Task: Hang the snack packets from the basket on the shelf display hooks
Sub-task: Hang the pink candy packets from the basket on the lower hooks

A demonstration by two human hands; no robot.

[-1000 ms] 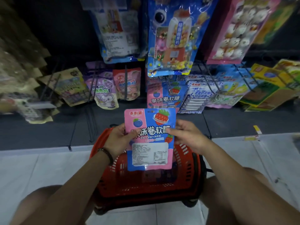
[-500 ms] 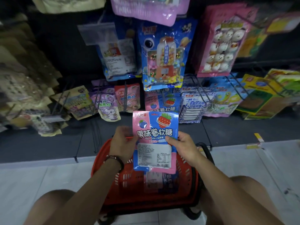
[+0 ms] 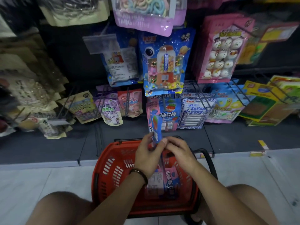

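On the far left we see brown packets [image 3: 32, 95] hanging on the dark shelf. Next comes a purple packet [image 3: 112, 114] with a little animal on it. In the middle the red basket [image 3: 112, 174] sits on the floor, and a spare packet [image 3: 170, 176] lies inside it. Above the basket's far rim is the left hand [image 3: 146, 157], with a bead band [image 3: 138, 173] on its wrist. Its fingers curl around the bottom of the pink and blue packet [image 3: 155, 127]. This packet stands up with its thin side toward us, low in front of the hanging packets [image 3: 170, 113] of the same kind. The right hand [image 3: 180, 153] pinches its bottom too. Far right we see yellow packs [image 3: 263, 101].
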